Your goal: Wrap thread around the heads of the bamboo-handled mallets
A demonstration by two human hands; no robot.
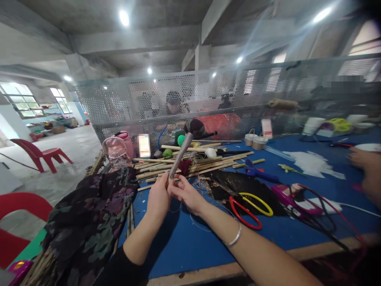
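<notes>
Both of my hands meet at the lower end of a grey-brown stick, which tilts up and away over the blue table. My left hand is closed around the stick's base. Close against it, my right hand has its fingers bent and pinched at the same end; what they hold is too small to make out. A thin thread or wire hangs below the hands. Behind them lies a pile of pale sticks with small yarn balls, one green and one white.
Scissors with red and yellow handles lie right of my hands, beside a magenta device with cables. Dark patterned cloth drapes at left. A perforated screen stands behind. Another person's hand shows at right.
</notes>
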